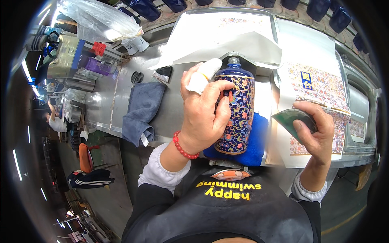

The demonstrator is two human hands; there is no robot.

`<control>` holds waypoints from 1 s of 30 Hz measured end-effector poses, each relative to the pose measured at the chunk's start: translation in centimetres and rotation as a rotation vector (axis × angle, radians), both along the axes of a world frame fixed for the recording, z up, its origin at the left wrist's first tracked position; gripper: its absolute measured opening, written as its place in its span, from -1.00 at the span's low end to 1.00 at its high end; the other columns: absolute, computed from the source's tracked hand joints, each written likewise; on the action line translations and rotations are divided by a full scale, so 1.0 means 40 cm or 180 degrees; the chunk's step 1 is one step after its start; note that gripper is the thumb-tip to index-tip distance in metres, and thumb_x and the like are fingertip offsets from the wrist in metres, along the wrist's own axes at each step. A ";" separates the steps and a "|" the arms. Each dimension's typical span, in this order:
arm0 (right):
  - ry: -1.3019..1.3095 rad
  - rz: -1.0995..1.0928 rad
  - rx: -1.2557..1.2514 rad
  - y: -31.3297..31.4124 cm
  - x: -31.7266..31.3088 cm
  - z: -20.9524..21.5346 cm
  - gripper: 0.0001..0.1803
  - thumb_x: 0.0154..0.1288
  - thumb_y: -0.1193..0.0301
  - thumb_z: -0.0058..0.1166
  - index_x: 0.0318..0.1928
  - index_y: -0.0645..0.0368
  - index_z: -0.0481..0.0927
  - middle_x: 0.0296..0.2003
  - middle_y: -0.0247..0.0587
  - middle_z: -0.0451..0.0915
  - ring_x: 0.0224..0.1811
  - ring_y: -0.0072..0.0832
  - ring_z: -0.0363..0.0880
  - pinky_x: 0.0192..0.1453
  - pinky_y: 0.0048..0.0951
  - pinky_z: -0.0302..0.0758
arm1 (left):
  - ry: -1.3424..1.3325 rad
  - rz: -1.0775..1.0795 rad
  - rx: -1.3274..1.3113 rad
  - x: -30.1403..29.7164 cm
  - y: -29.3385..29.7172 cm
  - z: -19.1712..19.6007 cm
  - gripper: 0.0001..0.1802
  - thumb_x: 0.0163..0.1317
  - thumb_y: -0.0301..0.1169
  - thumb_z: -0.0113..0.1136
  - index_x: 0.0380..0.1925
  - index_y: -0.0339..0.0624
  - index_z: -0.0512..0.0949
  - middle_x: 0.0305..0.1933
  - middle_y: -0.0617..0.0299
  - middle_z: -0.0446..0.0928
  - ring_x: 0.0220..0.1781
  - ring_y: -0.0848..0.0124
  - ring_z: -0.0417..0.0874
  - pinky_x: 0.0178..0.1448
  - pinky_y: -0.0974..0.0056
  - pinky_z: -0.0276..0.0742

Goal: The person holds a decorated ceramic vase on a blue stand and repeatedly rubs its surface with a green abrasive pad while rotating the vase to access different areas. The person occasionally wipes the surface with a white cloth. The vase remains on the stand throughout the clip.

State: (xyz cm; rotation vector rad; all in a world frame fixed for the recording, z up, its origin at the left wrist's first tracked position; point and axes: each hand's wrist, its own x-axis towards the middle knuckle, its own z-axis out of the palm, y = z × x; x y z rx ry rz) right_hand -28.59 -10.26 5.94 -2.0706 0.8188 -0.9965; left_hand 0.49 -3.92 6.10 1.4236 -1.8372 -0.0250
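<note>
A dark blue bottle (240,113) covered in a colourful floral pattern lies in front of me, its neck pointing away. My left hand (204,117) is over its left side, with thumb and forefinger on the patterned surface. Tucked in the other fingers of that hand is a crumpled white cloth (202,77). My right hand (318,131) grips a flat dark green scraper (295,120) to the right of the bottle, apart from it. Beneath the bottle lies a bright blue cloth (259,141). Printed floral sheets (320,87) lie beyond my right hand.
A folded grey-blue towel (144,107) and black scissors (137,77) lie on the metal table (105,97) at left. White paper covers a tray (225,34) at the back. Several blue bottles (318,8) line the far edge. A metal basin (369,121) stands at right.
</note>
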 end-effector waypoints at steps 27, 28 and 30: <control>0.0065 -0.0002 0.0004 0.003 -0.007 -0.003 -0.63 0.19 0.57 0.29 0.04 0.34 0.65 -0.25 -0.11 0.72 -0.30 -0.44 0.72 -0.21 -0.49 0.56 | 0.0055 -0.0088 0.0048 0.005 0.000 -0.002 -0.71 0.14 -0.54 0.22 -0.10 -0.20 0.65 0.20 -0.15 0.54 0.37 -0.13 0.36 0.52 -0.12 0.08; 0.0084 -0.0018 0.0027 0.003 -0.007 -0.002 -0.62 0.20 0.57 0.29 0.05 0.34 0.65 -0.25 -0.11 0.72 -0.31 -0.45 0.71 -0.21 -0.49 0.56 | 0.0212 -0.0113 0.0133 0.007 0.000 -0.003 -0.73 0.15 -0.54 0.21 -0.10 -0.20 0.64 0.16 -0.12 0.55 0.36 -0.10 0.37 0.51 -0.10 0.10; -0.0027 -0.0058 0.0247 0.007 -0.003 0.002 -0.61 0.22 0.55 0.29 0.08 0.34 0.64 -0.23 -0.12 0.72 -0.30 -0.45 0.71 -0.20 -0.49 0.56 | 0.0486 -0.0132 0.0277 0.011 0.002 -0.005 -0.76 0.19 -0.52 0.20 -0.11 -0.21 0.63 0.09 -0.06 0.57 0.32 -0.05 0.39 0.48 -0.06 0.14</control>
